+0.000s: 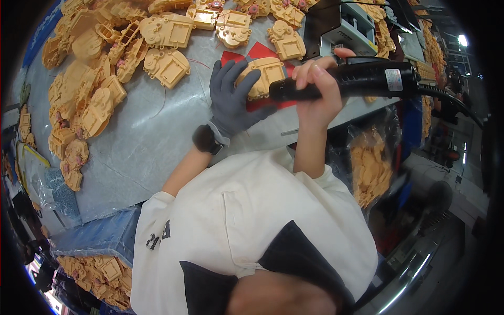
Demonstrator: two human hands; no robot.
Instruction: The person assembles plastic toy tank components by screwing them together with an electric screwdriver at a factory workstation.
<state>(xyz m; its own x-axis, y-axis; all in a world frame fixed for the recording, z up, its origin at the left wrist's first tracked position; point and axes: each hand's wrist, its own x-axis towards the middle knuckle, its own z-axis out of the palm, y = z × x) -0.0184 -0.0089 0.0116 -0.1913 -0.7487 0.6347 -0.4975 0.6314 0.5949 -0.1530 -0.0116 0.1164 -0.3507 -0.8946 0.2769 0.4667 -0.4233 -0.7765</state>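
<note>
A yellow plastic housing part [266,74] lies on a red mat [262,51] on the grey table. My left hand [231,94], in a dark grey glove, rests against the part's left side. Its fingers are stretched and spread, one fingertip lying over the part's edge. Bare, my right hand [319,86] is wrapped round a black handheld power tool [362,79] with a cable at its rear. The tool's front end sits at the part's right side and covers some of it; whether they touch, I cannot tell.
Many similar yellow parts [168,30] are heaped along the table's left and far sides. A grey and black boxy device [346,34] stands at the far right. Beside my right arm hangs a clear bag of yellow pieces [370,168]. A blue crate [97,236] stands at lower left.
</note>
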